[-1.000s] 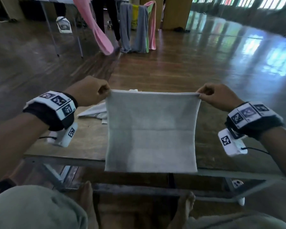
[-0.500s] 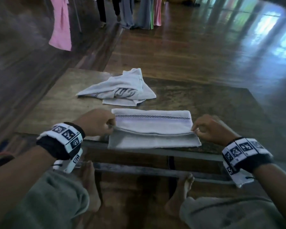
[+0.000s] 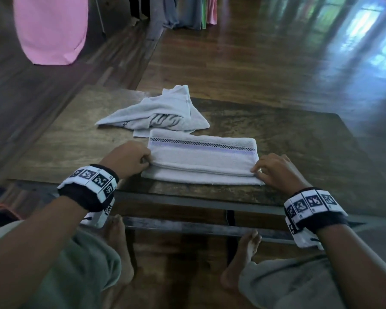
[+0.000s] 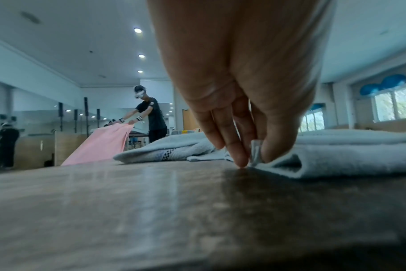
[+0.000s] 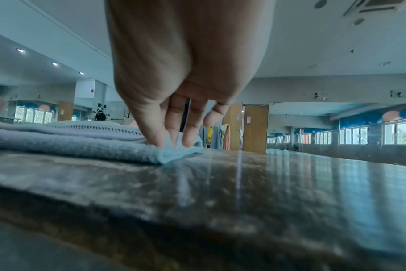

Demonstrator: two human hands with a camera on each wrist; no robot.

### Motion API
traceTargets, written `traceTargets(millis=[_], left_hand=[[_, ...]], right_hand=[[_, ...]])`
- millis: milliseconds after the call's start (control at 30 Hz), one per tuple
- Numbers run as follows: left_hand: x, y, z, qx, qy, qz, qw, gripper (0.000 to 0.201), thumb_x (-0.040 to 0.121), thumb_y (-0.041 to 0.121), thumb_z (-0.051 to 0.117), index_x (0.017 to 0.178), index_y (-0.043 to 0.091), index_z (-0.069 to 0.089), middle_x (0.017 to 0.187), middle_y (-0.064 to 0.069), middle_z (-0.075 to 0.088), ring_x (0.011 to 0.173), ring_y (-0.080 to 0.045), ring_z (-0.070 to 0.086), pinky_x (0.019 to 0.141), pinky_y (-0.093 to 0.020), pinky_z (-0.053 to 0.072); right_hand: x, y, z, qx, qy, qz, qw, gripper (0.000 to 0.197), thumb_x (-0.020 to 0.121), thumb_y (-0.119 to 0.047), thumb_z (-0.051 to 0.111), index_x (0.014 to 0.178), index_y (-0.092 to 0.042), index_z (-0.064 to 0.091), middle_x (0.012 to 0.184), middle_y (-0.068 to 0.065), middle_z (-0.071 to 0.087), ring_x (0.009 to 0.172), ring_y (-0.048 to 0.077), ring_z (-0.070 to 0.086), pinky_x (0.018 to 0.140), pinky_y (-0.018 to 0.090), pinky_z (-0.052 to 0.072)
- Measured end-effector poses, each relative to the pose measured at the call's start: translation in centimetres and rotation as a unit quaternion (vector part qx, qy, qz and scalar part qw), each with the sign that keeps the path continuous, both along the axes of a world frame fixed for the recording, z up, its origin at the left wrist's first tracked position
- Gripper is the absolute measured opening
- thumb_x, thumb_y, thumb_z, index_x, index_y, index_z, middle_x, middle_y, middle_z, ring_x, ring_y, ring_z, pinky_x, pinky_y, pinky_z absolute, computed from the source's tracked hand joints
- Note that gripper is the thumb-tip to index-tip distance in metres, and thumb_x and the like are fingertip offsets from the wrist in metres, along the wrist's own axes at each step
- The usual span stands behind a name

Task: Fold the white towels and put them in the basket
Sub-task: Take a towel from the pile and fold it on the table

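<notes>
The folded towel [image 3: 202, 160] lies flat on the table [image 3: 310, 139], near its front edge, w/ the checkered stripe on the far side. The top layer stops a bit short of the bottom one, so the near edges do not match exactly. The left hand [image 3: 126, 158] pinches the left near corner betw. thumb and fingers, fingertip touching the table. The right hand [image 3: 276, 170] pinches the right near corner the same way, the cloth bunched a little under it. A second towel [image 3: 156, 115], crumpled and not folded, lies just behind. No basket is clearly in view.

Risk, as I judge it: if one hand lets go before the other, or pulls sideways, the layers can slide and the fold goes crooked. Also the towel is close to the table edge; a pull toward the body may drag it off.
</notes>
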State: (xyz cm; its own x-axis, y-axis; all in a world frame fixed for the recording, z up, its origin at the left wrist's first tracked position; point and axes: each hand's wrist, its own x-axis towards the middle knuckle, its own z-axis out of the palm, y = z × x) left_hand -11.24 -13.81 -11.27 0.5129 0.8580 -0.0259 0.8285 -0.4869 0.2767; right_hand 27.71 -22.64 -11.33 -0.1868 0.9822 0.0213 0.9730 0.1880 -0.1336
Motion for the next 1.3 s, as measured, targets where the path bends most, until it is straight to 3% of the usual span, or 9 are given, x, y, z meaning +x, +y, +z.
traceTargets(millis=[133, 300, 500, 633, 867, 1067, 1167, 1233, 1300], left_hand=[[-0.3, 0.1, 0.5, 0.016, -0.075, -0.002, 0.997, 0.007, 0.077, 0.011, 0.067, 0.081, 0.015, 0.069, 0.078, 0.001, 0.066, 0.074, -0.016, 0.060, 0.069, -0.033, 0.050], [-1.4, -1.2, 2.0, 0.100, -0.168, -0.057, 0.979, 0.007, 0.076, 0.011, 0.073, 0.082, 0.013, 0.071, 0.079, 0.004, 0.067, 0.071, -0.011, 0.059, 0.070, -0.027, 0.047], [-1.9, -2.8, -0.9, 0.069, -0.067, -0.113, 0.989, 0.009, 0.077, 0.025, 0.072, 0.082, 0.019, 0.076, 0.075, 0.001, 0.071, 0.061, -0.016, 0.063, 0.058, -0.033, 0.054], [-2.0, -2.9, -1.2, 0.062, -0.053, -0.105, 0.991, 0.010, 0.080, 0.023, 0.072, 0.088, 0.021, 0.076, 0.078, 0.003, 0.071, 0.061, -0.010, 0.059, 0.057, -0.024, 0.047], [-2.2, -3.6, -0.9, 0.079, 0.029, -0.085, 0.993, 0.034, 0.076, 0.032, 0.070, 0.110, 0.027, 0.068, 0.103, 0.009, 0.065, 0.096, -0.012, 0.060, 0.081, -0.029, 0.033], [-1.7, -3.7, -1.3, 0.130, 0.038, -0.098, 0.986, 0.022, 0.071, 0.029, 0.068, 0.092, 0.023, 0.072, 0.088, 0.007, 0.070, 0.083, -0.015, 0.066, 0.080, -0.031, 0.041], [-1.9, -3.3, -0.9, 0.097, -0.029, -0.071, 0.992, 0.038, 0.071, 0.044, 0.045, 0.091, 0.022, 0.070, 0.089, 0.008, 0.068, 0.082, -0.014, 0.063, 0.082, -0.031, 0.039], [-1.8, -3.2, 0.2, 0.065, -0.130, -0.059, 0.988, 0.033, 0.071, 0.042, 0.049, 0.091, 0.024, 0.067, 0.087, 0.017, 0.065, 0.080, -0.004, 0.059, 0.081, -0.029, 0.047], [-1.7, -3.2, 1.6, 0.051, -0.228, -0.042, 0.971, 0.017, 0.072, 0.038, 0.055, 0.088, 0.035, 0.061, 0.085, 0.027, 0.062, 0.079, 0.006, 0.056, 0.077, -0.012, 0.045]], right_hand=[[0.3, 0.1, 0.7, 0.076, 0.035, -0.026, 0.996, 0.013, 0.077, -0.011, 0.071, 0.086, -0.021, 0.073, 0.091, -0.002, 0.072, 0.094, 0.023, 0.062, 0.082, 0.037, 0.035], [1.4, -1.4, 2.6, 0.216, 0.095, -0.031, 0.971, 0.018, 0.071, -0.005, 0.074, 0.082, -0.019, 0.072, 0.090, -0.004, 0.072, 0.089, 0.020, 0.062, 0.078, 0.039, 0.038], [2.1, -2.5, -0.7, 0.085, 0.044, 0.028, 0.995, 0.023, 0.068, -0.009, 0.080, 0.083, -0.024, 0.073, 0.087, -0.003, 0.069, 0.083, 0.022, 0.063, 0.070, 0.036, 0.044], [2.0, -3.0, -1.2, 0.059, 0.039, 0.026, 0.997, 0.024, 0.069, -0.010, 0.080, 0.089, -0.022, 0.075, 0.088, 0.000, 0.069, 0.084, 0.024, 0.063, 0.070, 0.032, 0.037], [1.8, -3.1, -1.3, 0.056, -0.006, 0.047, 0.997, 0.033, 0.067, -0.016, 0.081, 0.099, -0.021, 0.072, 0.093, -0.005, 0.069, 0.085, 0.019, 0.061, 0.073, 0.031, 0.036], [0.9, -2.6, -1.1, 0.096, -0.031, 0.051, 0.994, 0.026, 0.062, -0.008, 0.081, 0.084, -0.018, 0.073, 0.081, -0.003, 0.069, 0.076, 0.022, 0.065, 0.066, 0.029, 0.037], [0.8, -2.5, -0.5, 0.117, 0.011, 0.022, 0.993, 0.021, 0.067, -0.008, 0.074, 0.085, -0.019, 0.069, 0.086, -0.005, 0.068, 0.084, 0.019, 0.063, 0.071, 0.028, 0.037], [0.8, -2.4, 0.4, 0.142, 0.059, 0.016, 0.988, 0.022, 0.068, -0.005, 0.073, 0.085, -0.018, 0.067, 0.088, -0.004, 0.068, 0.085, 0.019, 0.062, 0.073, 0.032, 0.043], [0.6, -2.4, 1.7, 0.174, 0.109, 0.015, 0.979, 0.024, 0.069, -0.001, 0.073, 0.086, -0.016, 0.067, 0.085, -0.003, 0.067, 0.083, 0.019, 0.061, 0.073, 0.039, 0.048]])
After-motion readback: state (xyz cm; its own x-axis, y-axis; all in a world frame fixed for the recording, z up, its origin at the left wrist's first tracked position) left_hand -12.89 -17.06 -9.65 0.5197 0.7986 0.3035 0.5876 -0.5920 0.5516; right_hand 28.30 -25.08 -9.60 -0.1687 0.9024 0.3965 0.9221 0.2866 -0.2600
